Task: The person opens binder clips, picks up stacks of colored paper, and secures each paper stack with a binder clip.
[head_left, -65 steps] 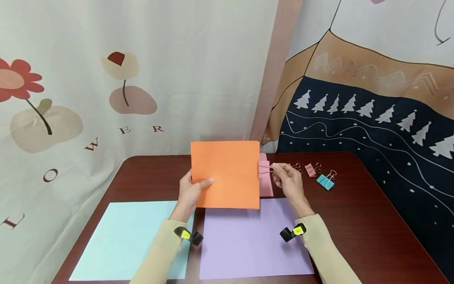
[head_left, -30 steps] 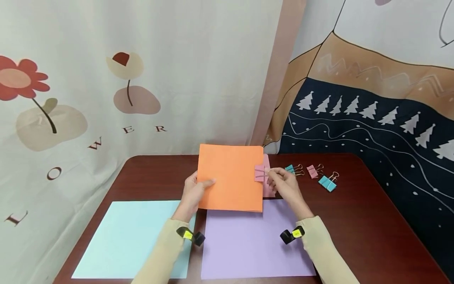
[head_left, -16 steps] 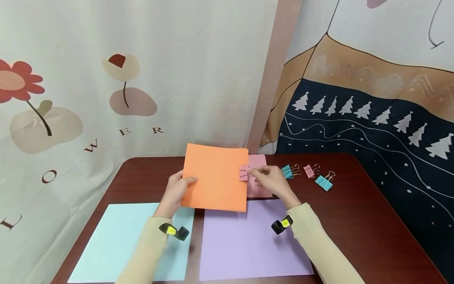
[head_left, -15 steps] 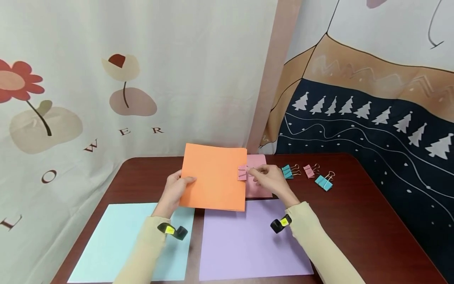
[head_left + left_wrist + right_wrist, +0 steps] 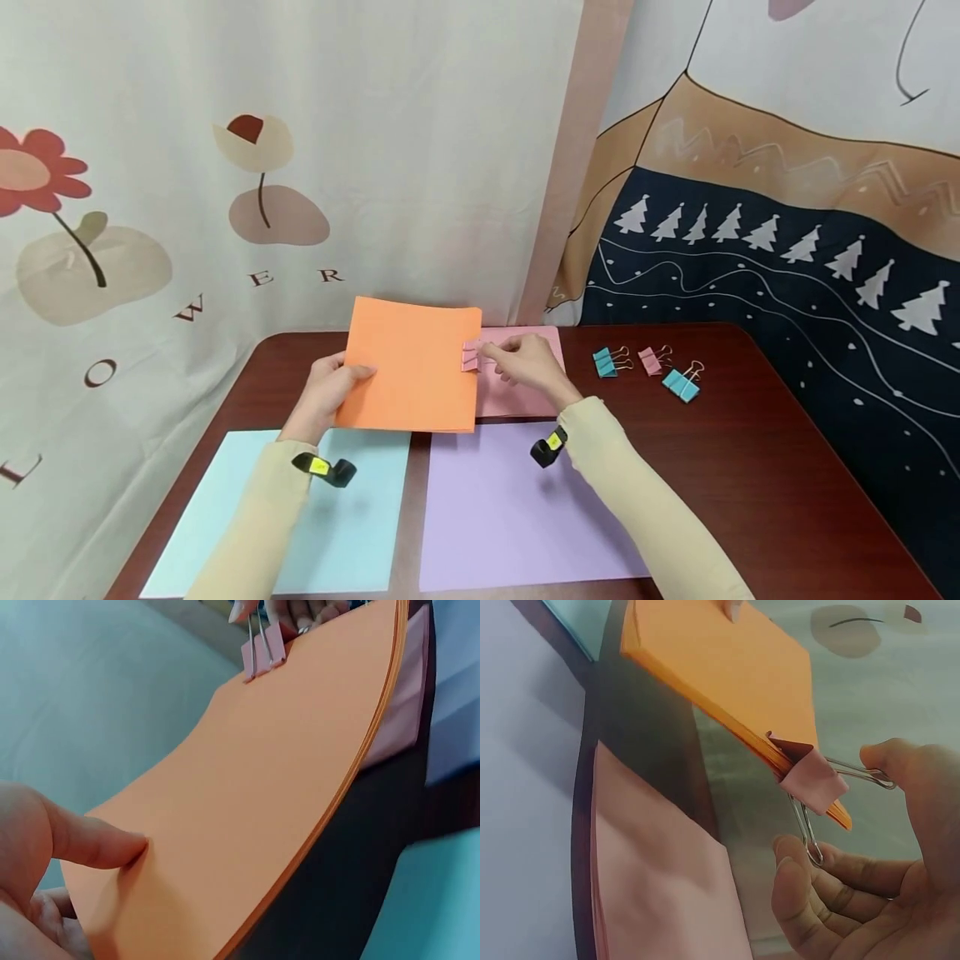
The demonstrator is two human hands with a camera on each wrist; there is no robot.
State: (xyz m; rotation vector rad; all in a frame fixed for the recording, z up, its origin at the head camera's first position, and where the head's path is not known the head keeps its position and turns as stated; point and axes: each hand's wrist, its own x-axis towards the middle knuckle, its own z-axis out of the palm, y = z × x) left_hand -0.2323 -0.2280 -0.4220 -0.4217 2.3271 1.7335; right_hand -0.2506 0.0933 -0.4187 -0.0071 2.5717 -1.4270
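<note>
A stack of orange paper [image 5: 412,358] is held up above the table, slightly bent. My left hand [image 5: 326,392] grips its left edge, thumb [image 5: 97,841] pressed on the front and fingers behind. On the right edge sits a pink binder clip [image 5: 470,357], its body around the sheets. My right hand [image 5: 525,360] holds this clip by its wire handles. In the right wrist view the thumb touches one handle and curled fingers meet the other, while the handles stand apart. Behind and below lies a stack of pink paper [image 5: 517,400], partly covered by the orange stack.
Right of the pink stack lie a teal binder clip [image 5: 604,363], a pink one [image 5: 650,360] and another teal one [image 5: 681,386]. A light blue sheet [image 5: 352,533] and a purple sheet [image 5: 517,525] lie at the front of the dark wooden table [image 5: 757,467]. A curtain hangs behind.
The pink clip has gone from just beside the orange stack's right edge onto that edge. Both hands have since carried stack and clip leftward, uncovering more of the pink paper.
</note>
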